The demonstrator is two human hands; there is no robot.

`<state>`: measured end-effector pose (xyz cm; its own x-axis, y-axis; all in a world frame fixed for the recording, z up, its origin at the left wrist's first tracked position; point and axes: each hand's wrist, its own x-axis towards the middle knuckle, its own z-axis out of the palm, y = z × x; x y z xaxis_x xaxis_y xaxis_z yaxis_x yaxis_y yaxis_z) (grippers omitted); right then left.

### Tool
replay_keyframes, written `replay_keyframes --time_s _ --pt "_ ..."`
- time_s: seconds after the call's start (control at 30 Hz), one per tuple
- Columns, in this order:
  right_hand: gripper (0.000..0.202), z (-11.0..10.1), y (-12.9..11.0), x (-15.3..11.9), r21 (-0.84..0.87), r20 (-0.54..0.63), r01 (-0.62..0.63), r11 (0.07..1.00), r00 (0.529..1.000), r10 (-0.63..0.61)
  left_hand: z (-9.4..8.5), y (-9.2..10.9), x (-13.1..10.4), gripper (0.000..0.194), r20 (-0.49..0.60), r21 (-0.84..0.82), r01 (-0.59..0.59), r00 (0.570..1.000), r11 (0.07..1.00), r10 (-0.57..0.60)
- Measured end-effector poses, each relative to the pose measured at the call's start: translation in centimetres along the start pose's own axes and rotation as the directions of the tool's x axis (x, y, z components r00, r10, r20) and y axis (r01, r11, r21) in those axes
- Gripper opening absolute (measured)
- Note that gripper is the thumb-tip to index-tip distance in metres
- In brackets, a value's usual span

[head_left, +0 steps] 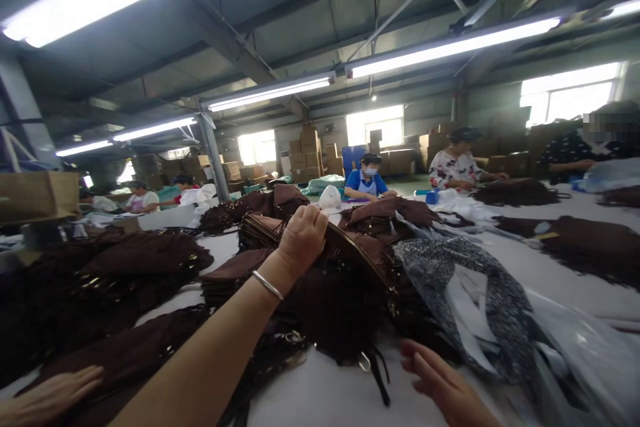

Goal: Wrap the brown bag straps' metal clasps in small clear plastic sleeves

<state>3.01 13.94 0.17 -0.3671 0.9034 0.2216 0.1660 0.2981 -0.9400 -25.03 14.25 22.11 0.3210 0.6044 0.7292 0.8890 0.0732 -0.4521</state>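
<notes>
Fluorescent tubes [455,48] light a workshop where several co-workers sit behind a white table [280,397] piled with dark brown fabric stacks [145,257]. The person's left hand [305,237] is closed firmly over the upper edge of a brown bag [340,307], fingers folded across it. From that grip the zippered edge slopes down to the right, while the bag's dark body hangs below and to the right of the fist (a metal ring [365,363] shows at its lower end). The right hand [445,383], fingers spread and holding nothing, is near the bag's lower right, apart from it, beside a speckled cloth [507,293]. Another person's hand [60,390] rests on brown fabric at lower left.
</notes>
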Motion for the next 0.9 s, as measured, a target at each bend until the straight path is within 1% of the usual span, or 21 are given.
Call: replay_keyframes --time_s 0.03,0.07,0.1,0.13,0.17,0.2,0.23,0.3,0.4,0.47,0.53,0.6,0.63,0.67,0.7,0.73,0.77,0.8,0.83,0.87,0.9 --pt "0.058 0.9 -1.1 0.9 0.323 0.150 -0.145 0.935 0.984 0.101 -1.1 0.3 -0.4 0.018 -0.020 0.003 -0.034 0.999 0.999 0.034" --pt "0.063 1.7 -2.2 1.6 0.568 0.262 -0.254 0.783 0.958 0.120 -2.0 0.6 -0.9 0.017 -0.029 0.001 -0.065 0.997 0.998 0.065" --pt "0.061 2.3 -3.3 1.9 0.700 0.319 -0.320 0.638 0.940 0.120 -2.8 0.8 -1.4 0.017 -0.031 -0.003 -0.093 0.995 0.996 0.093" --pt "0.055 2.8 -4.3 2.2 0.780 0.341 -0.363 0.510 0.930 0.140 -3.4 1.0 -1.8 0.017 -0.030 -0.008 -0.116 0.993 0.993 0.115" --pt "0.048 3.1 -5.2 2.3 0.825 0.335 -0.374 0.423 0.927 0.166 -3.9 1.2 -2.1 0.017 -0.032 -0.015 -0.131 0.991 0.991 0.130" --pt "0.041 3.2 -5.9 2.4 0.849 0.313 -0.369 0.377 0.928 0.204 -4.4 1.3 -2.3 0.016 -0.040 -0.022 -0.140 0.989 0.990 0.139" --pt "0.035 3.0 -6.5 2.5 0.861 0.278 -0.353 0.365 0.929 0.243 -4.8 1.3 -2.5 0.016 -0.055 -0.032 -0.148 0.988 0.988 0.146" --pt "0.029 1.8 -7.5 2.8 0.866 0.193 -0.291 0.407 0.945 0.265 -5.6 1.2 -2.7 0.017 -0.113 -0.058 -0.160 0.982 0.985 0.153" --pt "0.028 -0.9 -8.9 2.7 0.808 0.118 -0.184 0.559 0.981 0.152 -6.4 0.6 -3.5 0.019 -0.253 -0.119 -0.142 0.961 0.983 0.109" --pt "0.030 -2.3 -9.3 1.5 0.718 0.117 -0.131 0.684 0.991 0.068 -6.5 0.3 -5.3 0.022 -0.324 -0.165 -0.106 0.945 0.981 0.048" --pt "0.035 -2.6 -8.6 -0.9 0.596 0.164 -0.131 0.792 0.986 0.039 -5.7 0.2 -8.5 0.026 -0.338 -0.206 -0.056 0.941 0.977 -0.017" --pt "0.040 -1.4 -6.4 -4.0 0.490 0.297 -0.232 0.840 0.951 0.089 -4.3 0.7 -12.9 0.026 -0.271 -0.238 0.021 0.959 0.971 -0.087" --pt "0.042 -0.4 -4.9 -5.6 0.445 0.384 -0.327 0.834 0.911 0.152 -3.6 1.2 -15.5 0.025 -0.185 -0.249 0.068 0.976 0.966 -0.117" --pt "0.044 0.8 -3.2 -7.3 0.404 0.465 -0.434 0.805 0.855 0.228 -2.9 2.0 -18.0 0.024 -0.039 -0.261 0.114 0.991 0.959 -0.129" --pt "0.045 1.9 -1.7 -8.8 0.362 0.536 -0.551 0.752 0.783 0.316 -2.5 3.0 -20.5 0.024 0.131 -0.276 0.174 0.981 0.945 -0.142" --pt "0.044 2.9 -0.2 -10.1 0.334 0.578 -0.657 0.676 0.709 0.403 -2.3 4.4 -22.7 0.022 0.281 -0.294 0.252 0.945 0.922 -0.168" --pt "0.043 3.8 0.9 -11.2 0.317 0.605 -0.744 0.588 0.636 0.479 -2.4 5.9 -24.6 0.021 0.406 -0.318 0.350 0.890 0.881 -0.207" --pt "0.040 4.4 1.7 -12.0 0.314 0.619 -0.805 0.503 0.575 0.534 -2.7 7.7 -26.1 0.019 0.507 -0.350 0.469 0.823 0.811 -0.257" --pt "0.037 4.7 2.1 -12.5 0.321 0.628 -0.845 0.429 0.529 0.571 -3.2 9.8 -27.1 0.019 0.605 -0.383 0.606 0.735 0.698 -0.306" --pt "0.034 4.9 2.3 -12.8 0.328 0.637 -0.869 0.370 0.493 0.592 -3.9 11.9 -27.7 0.018 0.700 -0.403 0.744 0.626 0.533 -0.344" --pt "0.031 4.9 2.2 -12.9 0.333 0.649 -0.884 0.327 0.467 0.601 -4.5 14.2 -27.8 0.019 0.824 -0.373 0.874 0.467 0.312 -0.321"
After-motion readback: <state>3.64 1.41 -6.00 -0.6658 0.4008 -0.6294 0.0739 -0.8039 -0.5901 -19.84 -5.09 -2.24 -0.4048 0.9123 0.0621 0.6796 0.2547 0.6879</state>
